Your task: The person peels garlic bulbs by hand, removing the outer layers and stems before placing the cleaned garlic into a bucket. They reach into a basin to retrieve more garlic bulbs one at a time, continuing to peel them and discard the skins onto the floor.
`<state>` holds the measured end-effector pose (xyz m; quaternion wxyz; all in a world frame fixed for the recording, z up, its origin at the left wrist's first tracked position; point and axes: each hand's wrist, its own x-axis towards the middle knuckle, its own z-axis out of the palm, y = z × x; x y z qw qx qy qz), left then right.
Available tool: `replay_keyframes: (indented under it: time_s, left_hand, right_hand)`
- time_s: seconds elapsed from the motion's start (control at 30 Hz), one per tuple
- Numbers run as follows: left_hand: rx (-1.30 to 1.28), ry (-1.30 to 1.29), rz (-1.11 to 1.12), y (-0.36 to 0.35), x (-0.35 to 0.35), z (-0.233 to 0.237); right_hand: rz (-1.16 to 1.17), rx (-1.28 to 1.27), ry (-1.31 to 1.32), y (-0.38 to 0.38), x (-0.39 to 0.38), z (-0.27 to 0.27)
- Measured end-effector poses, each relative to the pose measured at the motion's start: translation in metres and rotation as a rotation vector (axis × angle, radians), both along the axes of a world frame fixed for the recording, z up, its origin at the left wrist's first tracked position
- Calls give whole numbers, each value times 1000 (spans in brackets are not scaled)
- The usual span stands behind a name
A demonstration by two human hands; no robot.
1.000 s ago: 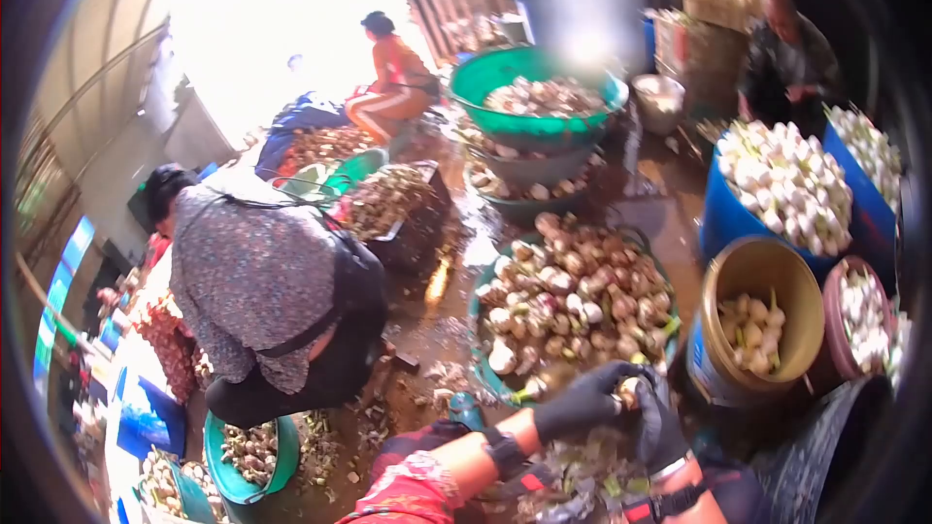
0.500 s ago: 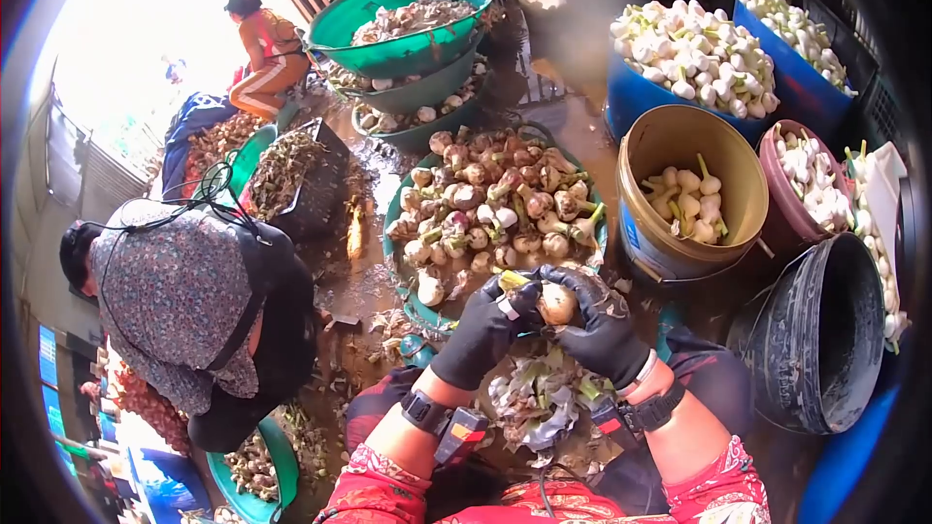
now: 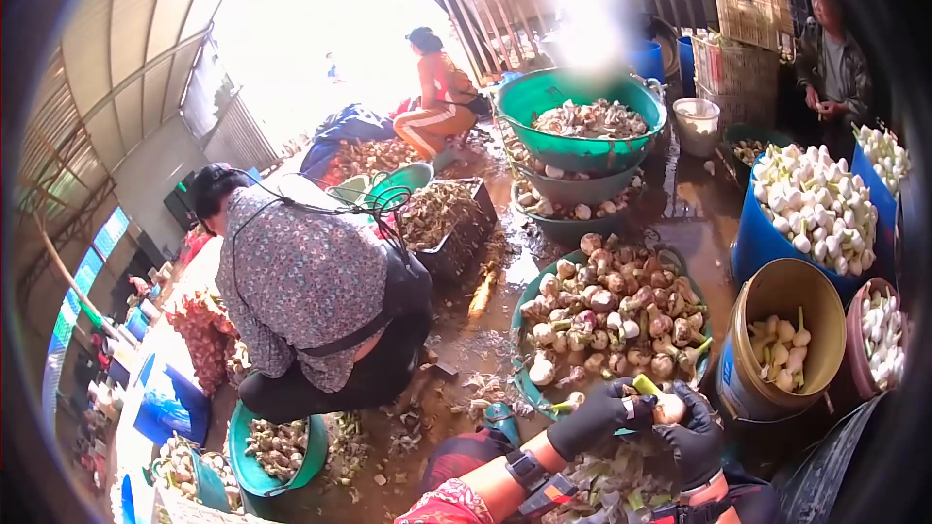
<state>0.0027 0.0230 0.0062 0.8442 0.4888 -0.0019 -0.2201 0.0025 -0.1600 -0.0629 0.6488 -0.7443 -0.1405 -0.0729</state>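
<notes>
Clasping one bulb: left grip closed near its stem, right grip cupping it

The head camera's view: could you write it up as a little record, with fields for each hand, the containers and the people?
Left hand: black glove, by the green stem of a bulb; grip unclear
Right hand: black glove, fingers around that bulb
Ahead: green tub of brownish bulbs
Right side: gold-coloured bucket holding some pale bulbs; blue container heaped with white bulbs
People: person in floral top bending forward at left; others farther back
</notes>
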Motion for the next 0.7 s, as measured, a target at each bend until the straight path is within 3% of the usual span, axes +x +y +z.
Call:
replay_keyframes:
  time_s: [0.1, 0.17, 0.3, 0.37, 0.4, 0.43, 0.47, 0.5, 0.53, 0.57, 0.63, 0.67, 0.7]
  left_hand:
    - [22, -21, -22, 1, -1, 3]
    - [10, -33, -20, 2, 1, -4]
    - [73, -44, 35, 3, 6, -16]
    - [98, -66, 55, 2, 9, -24]
    - [350, -248, 74, 2, 11, -27]
    - [606, -432, 90, 2, 11, -29]
    - [609, -431, 84, 5, 11, -35]
    - [785, -631, 147, 7, 12, -42]
    - [957, -832, 212, 6, 12, -39]
    - [954, -833, 210, 5, 11, -36]
    - [656, -863, 150, 1, 6, -28]
    - [774, -902, 108, -4, 5, -26]
    - [668, -716, 12, -5, 2, -30]
  right_hand:
    - [-12, 20, 51, -3, 0, 8]
    - [170, 481, 471, -4, 0, 34]
    - [114, 433, 375, 4, -6, 46]
    - [125, 553, 443, 5, -3, 49]
    - [149, 832, 636, 4, 6, 27]
    - [145, 835, 636, -3, 12, 8]
    - [313, 773, 716, -11, 17, -8]
    - [481, 702, 789, -16, 19, -15]
    - [637, 1035, 1115, -23, 15, 11]
    - [634, 1034, 1114, -21, 13, 7]
    - [681, 2, 737, -15, 9, -5]
    - [663, 628, 826, 2, -9, 38]
    - [707, 244, 239, 6, -11, 43]
